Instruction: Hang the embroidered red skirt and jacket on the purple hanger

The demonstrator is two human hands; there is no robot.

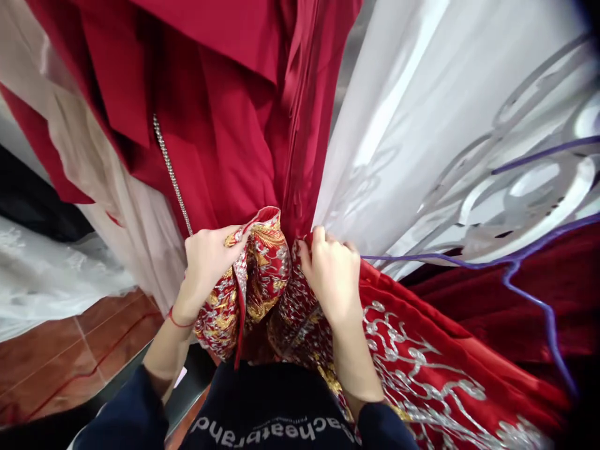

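Brocade (272,259) (red, gold and silver) is bunched before the dark shirt (276,397), long axis running away from it, upper fold pointing toward hanging red cloth (220,125); left hand (209,255) and right hand (330,269) grip it, fingers closed.

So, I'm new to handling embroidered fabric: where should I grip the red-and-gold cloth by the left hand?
Probably the far rim of the red-and-gold cloth, pinched from above: that thin edge shows uncovered, while nearer the body it bulges in thick folds. The left hand holds it beside there.
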